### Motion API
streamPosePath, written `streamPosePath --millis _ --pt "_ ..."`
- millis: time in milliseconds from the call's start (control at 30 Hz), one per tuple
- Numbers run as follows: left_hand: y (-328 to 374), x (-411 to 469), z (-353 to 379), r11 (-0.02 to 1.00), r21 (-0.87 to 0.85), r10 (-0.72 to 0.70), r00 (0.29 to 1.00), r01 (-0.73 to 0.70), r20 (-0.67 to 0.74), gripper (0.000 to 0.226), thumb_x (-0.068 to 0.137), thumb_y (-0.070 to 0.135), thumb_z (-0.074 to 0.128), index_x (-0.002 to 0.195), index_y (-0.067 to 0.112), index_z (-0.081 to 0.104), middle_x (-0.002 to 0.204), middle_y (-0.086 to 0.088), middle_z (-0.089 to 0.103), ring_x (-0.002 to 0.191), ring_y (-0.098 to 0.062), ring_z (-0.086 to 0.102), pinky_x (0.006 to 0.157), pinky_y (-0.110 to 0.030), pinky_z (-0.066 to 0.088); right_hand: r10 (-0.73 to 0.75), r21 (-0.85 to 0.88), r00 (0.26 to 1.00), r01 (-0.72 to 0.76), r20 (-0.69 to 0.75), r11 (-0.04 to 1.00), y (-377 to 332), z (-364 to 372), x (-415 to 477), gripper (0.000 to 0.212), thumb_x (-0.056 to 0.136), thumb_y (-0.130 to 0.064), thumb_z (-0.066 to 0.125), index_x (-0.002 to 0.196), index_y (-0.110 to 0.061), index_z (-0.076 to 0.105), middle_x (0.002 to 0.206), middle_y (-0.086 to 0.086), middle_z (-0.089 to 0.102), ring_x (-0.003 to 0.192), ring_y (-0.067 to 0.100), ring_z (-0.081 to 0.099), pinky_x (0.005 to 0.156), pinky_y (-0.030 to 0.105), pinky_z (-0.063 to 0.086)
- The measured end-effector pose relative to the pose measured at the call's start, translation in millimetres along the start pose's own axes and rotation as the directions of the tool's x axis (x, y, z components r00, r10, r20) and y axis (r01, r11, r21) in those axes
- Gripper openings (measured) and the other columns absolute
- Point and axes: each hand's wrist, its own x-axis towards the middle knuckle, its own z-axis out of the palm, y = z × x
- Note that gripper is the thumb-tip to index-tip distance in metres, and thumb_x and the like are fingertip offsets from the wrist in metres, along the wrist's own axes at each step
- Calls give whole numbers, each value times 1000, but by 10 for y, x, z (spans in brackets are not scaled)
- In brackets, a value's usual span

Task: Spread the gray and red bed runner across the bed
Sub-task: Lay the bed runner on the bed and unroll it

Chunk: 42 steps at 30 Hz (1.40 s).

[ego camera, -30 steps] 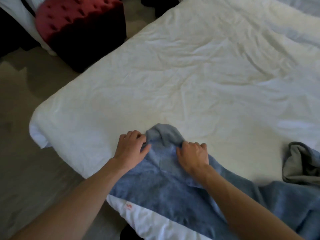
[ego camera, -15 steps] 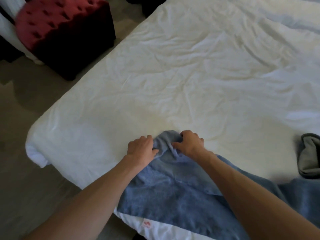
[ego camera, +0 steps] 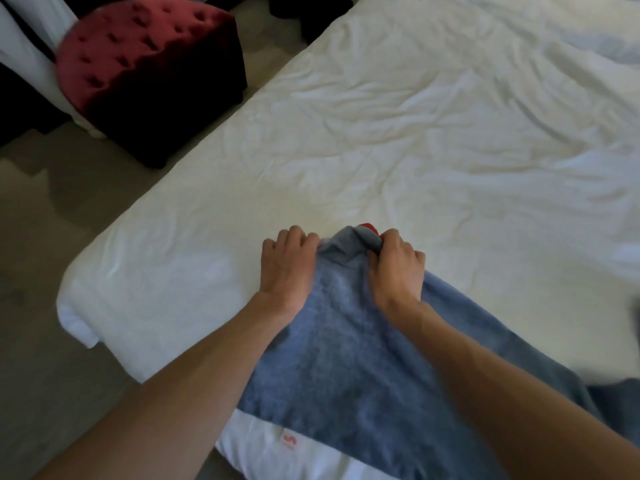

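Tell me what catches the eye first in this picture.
The left hand and right hand bunch up the far end of a gray bed runner at centre, red peeking from its tip. A wrinkled white bed spreads around them; a tufted red ottoman stands on the floor, upper left.

The bed runner point(ego camera: 346, 341) runs off the bottom and right picture edges; only a sliver of its red side shows. The red mark point(ego camera: 289, 442) at the near edge of the bed point(ego camera: 415, 133) is too small to read.
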Motion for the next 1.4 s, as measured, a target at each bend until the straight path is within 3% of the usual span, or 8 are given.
streamPosePath --millis 167,300,500,633,767,967,1167,1400 --pt "-9 -112 229 997 -36 -59 990 64 126 46 93 40 49 133 23 34 119 -5 44 103 -24 48 82 -34 37 183 -150 955 -150 234 977 206 196 49 40 90 -26 55 123 -12 37 120 10 53 112 31 49 96 43 33" --pt "-32 -213 275 989 -117 -69 988 85 138 47 90 39 55 132 26 38 120 -5 44 100 -23 53 81 -34 39 -75 35 972 69 224 997 203 155 101 76 79 -27 58 144 -17 21 132 4 48 120 25 46 107 46 27" --pt "-53 -309 230 972 -236 40 995 -16 96 19 90 30 58 102 20 67 112 -5 48 86 -23 55 76 -38 46 46 123 960 -83 277 989 -177 134 332 57 83 -65 41 106 -16 58 86 2 67 87 26 61 86 40 42" --pt "-75 -327 237 986 -167 32 990 -8 137 19 89 16 57 104 23 66 116 -1 44 84 -19 50 72 -30 37 -1 52 894 -25 447 998 -258 130 373 31 86 -36 57 104 -11 61 95 11 66 84 30 61 78 41 54" --pt "-66 -274 205 977 -201 -48 993 69 111 43 81 5 62 119 24 54 119 -3 41 79 -17 49 71 -28 37 -129 280 958 54 258 958 -318 78 397 32 89 -19 55 121 -19 54 96 5 70 87 27 64 80 40 53" --pt "-23 -171 244 967 -195 -146 984 164 102 40 91 13 54 126 28 43 114 -2 40 89 -18 51 78 -31 42 -247 117 941 225 231 967 -284 163 501 59 91 -31 54 142 -16 30 125 3 59 114 27 54 99 44 34" --pt "-57 -174 319 967 -144 -185 969 209 164 46 92 11 51 132 29 44 109 -4 40 85 -21 49 81 -30 45 -95 -164 952 147 290 976 -105 367 386 26 96 -37 44 112 -16 46 110 7 60 101 29 54 91 43 34" --pt "-102 -68 354 951 -30 -303 948 308 100 46 97 26 46 137 15 27 104 -2 56 91 -23 56 80 -37 39 -70 -77 990 80 121 994 -133 401 529 21 101 -31 35 90 -18 48 83 4 63 75 26 51 83 39 34"
